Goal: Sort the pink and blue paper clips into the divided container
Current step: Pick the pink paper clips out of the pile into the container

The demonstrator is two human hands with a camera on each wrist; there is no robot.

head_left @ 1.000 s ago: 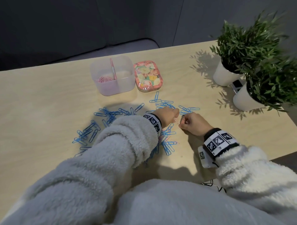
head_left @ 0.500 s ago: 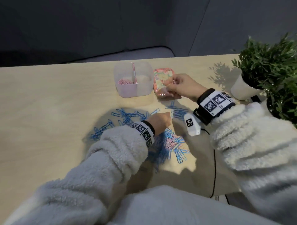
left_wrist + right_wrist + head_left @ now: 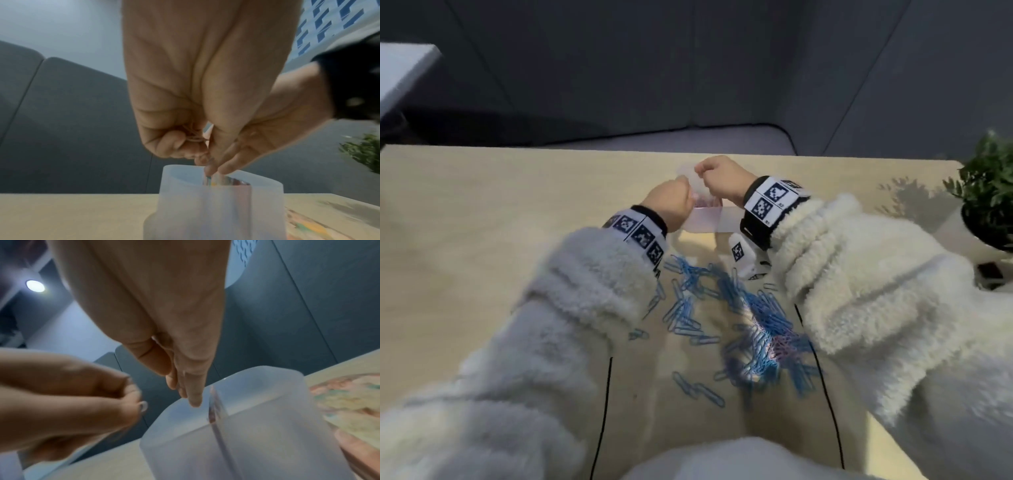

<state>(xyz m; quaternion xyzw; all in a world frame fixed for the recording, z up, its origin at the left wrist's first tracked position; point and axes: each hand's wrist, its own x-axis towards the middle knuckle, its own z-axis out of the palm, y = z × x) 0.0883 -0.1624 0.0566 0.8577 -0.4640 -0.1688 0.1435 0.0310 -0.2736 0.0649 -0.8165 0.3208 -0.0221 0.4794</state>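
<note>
The translucent divided container (image 3: 705, 222) stands at the far middle of the table, with both hands over it. My left hand (image 3: 688, 204) is curled round a small bunch of pink paper clips (image 3: 193, 137), just above the container's rim (image 3: 176, 168). My right hand (image 3: 191, 395) points straight fingers down over the left compartment, beside the divider (image 3: 213, 405). Nothing shows between them. Blue paper clips (image 3: 698, 294) lie scattered nearer to me, with a few pink ones (image 3: 786, 344) mixed into the heap at the right.
The flowered lid (image 3: 349, 402) lies just right of the container. A potted plant (image 3: 989, 192) stands at the table's right edge. Thin black cables (image 3: 602, 411) run along the table by my sleeves.
My left hand has left the clip pile and risen to the container. My right hand moved left from above the lid to above the container. The head view has shifted closer.
</note>
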